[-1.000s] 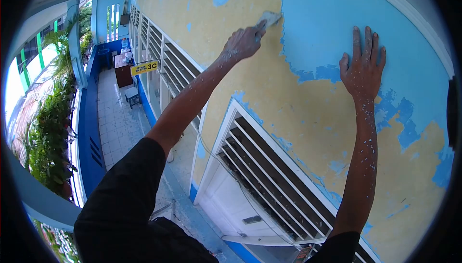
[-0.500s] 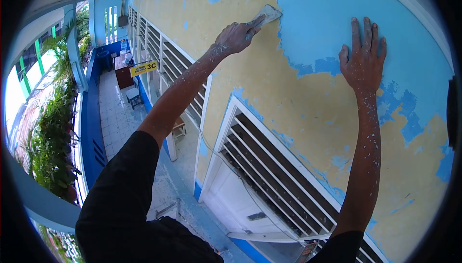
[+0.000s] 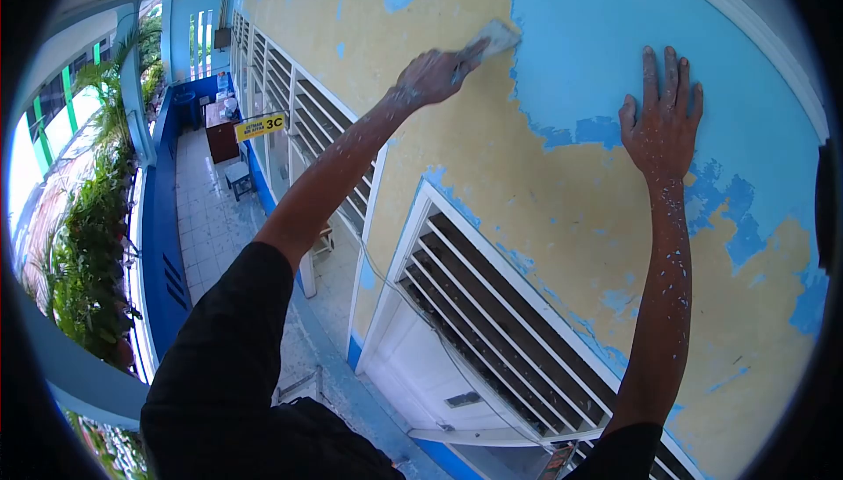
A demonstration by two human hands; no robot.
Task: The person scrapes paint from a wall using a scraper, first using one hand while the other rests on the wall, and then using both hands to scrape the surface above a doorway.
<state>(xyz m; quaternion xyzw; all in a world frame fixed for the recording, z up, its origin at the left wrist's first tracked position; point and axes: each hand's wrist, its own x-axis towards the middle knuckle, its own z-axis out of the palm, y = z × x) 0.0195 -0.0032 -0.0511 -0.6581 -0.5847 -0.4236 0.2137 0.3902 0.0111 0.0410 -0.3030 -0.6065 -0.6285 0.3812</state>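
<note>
My left hand [image 3: 432, 76] is closed around a paint scraper [image 3: 497, 38]. The scraper's broad blade meets the ragged edge of the light blue paint [image 3: 580, 32], beside bare yellowish wall [image 3: 421, 28]. Motion blurs the blade and the fingers a little. My right hand [image 3: 663, 133] lies flat against the blue paint on the right, fingers spread, holding nothing. Paint flecks dot both forearms. Darker blue patches [image 3: 597, 129] show along the torn paint edge between the hands.
Below are a slatted vent [image 3: 500, 304] over a white door [image 3: 430, 375] and a row of louvred windows [image 3: 299, 102]. A yellow sign [image 3: 261, 127] juts from the wall. Along the tiled corridor [image 3: 206, 225] stand a stool [image 3: 238, 179] and a desk [image 3: 221, 142]. Plants [image 3: 88, 278] grow at the left.
My left hand and the scraper have shifted slightly down and right along the paint edge. My right hand still rests flat on the wall, a little lower in view.
</note>
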